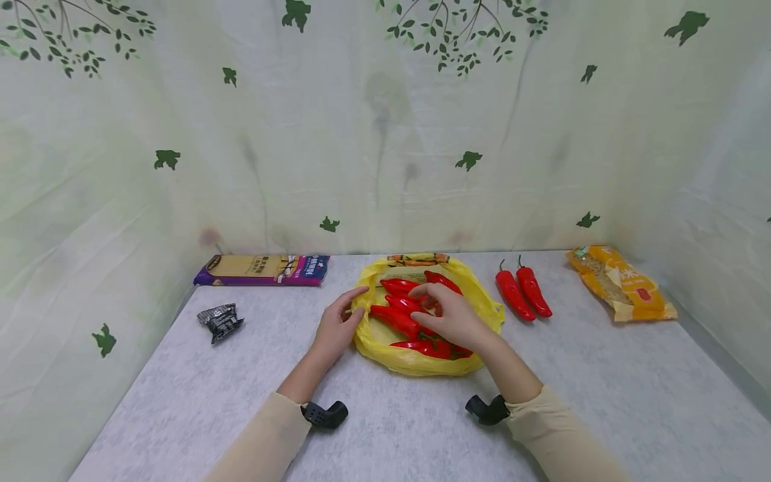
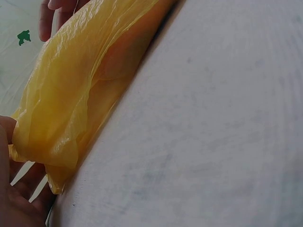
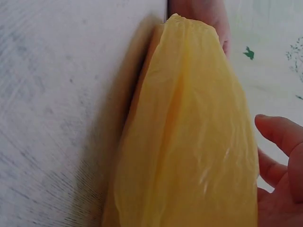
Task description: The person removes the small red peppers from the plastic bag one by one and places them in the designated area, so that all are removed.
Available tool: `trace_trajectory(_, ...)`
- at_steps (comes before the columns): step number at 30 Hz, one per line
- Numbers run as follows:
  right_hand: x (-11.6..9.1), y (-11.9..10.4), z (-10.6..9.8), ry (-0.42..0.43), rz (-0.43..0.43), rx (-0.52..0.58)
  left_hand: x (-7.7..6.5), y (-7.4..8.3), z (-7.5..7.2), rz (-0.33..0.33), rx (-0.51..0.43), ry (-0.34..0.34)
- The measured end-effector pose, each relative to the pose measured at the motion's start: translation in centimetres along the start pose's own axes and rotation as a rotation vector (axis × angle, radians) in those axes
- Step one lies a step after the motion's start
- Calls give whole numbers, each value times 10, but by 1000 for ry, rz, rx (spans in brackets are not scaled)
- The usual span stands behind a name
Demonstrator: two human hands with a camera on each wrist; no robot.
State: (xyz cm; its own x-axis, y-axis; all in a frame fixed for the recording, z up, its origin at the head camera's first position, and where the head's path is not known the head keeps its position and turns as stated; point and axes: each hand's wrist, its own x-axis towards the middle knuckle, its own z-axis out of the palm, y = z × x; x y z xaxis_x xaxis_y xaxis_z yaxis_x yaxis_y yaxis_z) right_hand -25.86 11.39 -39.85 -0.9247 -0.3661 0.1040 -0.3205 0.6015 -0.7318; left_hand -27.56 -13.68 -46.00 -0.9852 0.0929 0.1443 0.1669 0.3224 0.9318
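A yellow plastic bag (image 1: 415, 365) lies spread open in a round shape on the table, with several glossy red chili peppers (image 1: 397, 321) inside. My left hand (image 1: 333, 327) holds the bag's left edge, thumb and fingers about the bunched plastic, as the left wrist view also shows. Over the peppers hangs my right hand (image 1: 452, 318), its thumb and fingers apart; in the right wrist view they stand beyond the bag's side with nothing seen between them. Whether its fingertips touch a pepper cannot be told. Two more chili peppers (image 1: 523, 292) lie outside, right of the bag.
At the back left lies a long purple and tan package (image 1: 259, 270). Nearer on the left is a small crumpled black packet (image 1: 221, 322). An orange food bag (image 1: 623, 284) lies at the back right. Leaf-printed curtains (image 1: 385, 134) enclose the table.
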Motion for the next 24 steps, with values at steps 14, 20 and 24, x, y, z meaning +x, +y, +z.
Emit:
trace_trajectory(14, 1, 2, 10, -67, 55, -198, 0, 0, 1, 6, -8, 1)
trace_trajectory(20, 1, 5, 12, -60, 40, -231, 0, 0, 0, 8, -5, 1)
trace_trajectory(24, 1, 5, 12, -53, 36, -246, 0, 1, 0, 1, -11, 0)
